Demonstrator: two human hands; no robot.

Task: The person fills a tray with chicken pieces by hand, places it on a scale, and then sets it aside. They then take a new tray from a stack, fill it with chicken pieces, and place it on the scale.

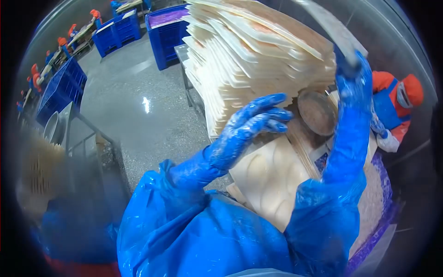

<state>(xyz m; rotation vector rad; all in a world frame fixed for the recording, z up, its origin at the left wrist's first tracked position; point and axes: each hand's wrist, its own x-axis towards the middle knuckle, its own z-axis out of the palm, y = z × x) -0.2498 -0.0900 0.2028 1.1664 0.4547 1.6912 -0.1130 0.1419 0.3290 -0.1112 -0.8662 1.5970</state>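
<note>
My left hand [254,121], in a wet blue glove, is raised with its fingers apart and nothing in it, in front of a tall stack of pale, thin sheets [258,51]. My right hand [353,74], gloved in blue, is lifted at the upper right, its fingers wrapped round the dark handle of a long, whitish-smeared blade [327,23]. Below my hands lies a pale board [272,175] with wavy, smooth shapes on it. A round metal bowl [316,112] sits beside the stack, between my two hands.
A person in orange and blue [392,99] stands close at the right. A purple-lined container [376,198] holds pale material at the lower right. Blue bins [161,44] and several people stand farther back. A metal frame [87,124] and blurred stack are at the left.
</note>
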